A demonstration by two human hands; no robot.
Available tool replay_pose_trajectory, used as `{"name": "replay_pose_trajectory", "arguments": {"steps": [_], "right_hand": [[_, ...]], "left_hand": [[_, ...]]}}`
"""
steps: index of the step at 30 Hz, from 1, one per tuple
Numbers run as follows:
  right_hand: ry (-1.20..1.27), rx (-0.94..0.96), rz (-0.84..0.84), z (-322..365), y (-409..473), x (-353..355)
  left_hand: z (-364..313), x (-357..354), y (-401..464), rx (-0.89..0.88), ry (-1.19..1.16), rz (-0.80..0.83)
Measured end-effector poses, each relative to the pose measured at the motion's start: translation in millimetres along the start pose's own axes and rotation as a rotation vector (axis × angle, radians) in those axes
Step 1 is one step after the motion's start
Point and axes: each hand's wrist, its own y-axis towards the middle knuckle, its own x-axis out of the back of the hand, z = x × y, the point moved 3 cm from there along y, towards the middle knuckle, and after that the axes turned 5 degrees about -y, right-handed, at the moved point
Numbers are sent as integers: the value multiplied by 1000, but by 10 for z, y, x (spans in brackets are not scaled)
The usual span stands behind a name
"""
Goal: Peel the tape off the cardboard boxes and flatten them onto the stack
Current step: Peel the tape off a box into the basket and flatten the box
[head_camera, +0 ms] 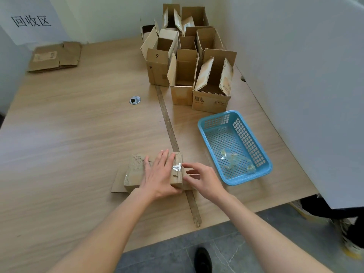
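Left hand (157, 174) pressed flat on box (137, 174); right hand (202, 179) spread, reaching for tape scrap (176, 167).
Small flattened stack (55, 57) far left; many open boxes (187, 62) remain; peeled tape in my basket (204, 127).

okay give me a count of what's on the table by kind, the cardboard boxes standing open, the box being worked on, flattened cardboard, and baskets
Open upright cardboard boxes: about 8; the back rows overlap, so this count is approximate
Box under the hands: 1
Flattened cardboard stack: 1
Blue plastic basket: 1, holding crumpled tape
Total: about 11
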Motion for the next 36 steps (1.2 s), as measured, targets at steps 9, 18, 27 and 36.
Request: {"name": "replay_pose_trajectory", "arguments": {"steps": [9, 18, 27, 36], "right_hand": [[-95, 158, -74, 126, -21, -24], [-43, 142, -162, 248, 17, -10], [56, -10, -34, 124, 63, -16], [-14, -159, -58, 50, 27, -156]], "left_hand": [[144, 108, -62, -62, -175, -83], [173, 113, -134, -78, -307, -174], [152, 18, -147, -71, -313, -217], [71, -138, -179, -103, -201, -201]]}}
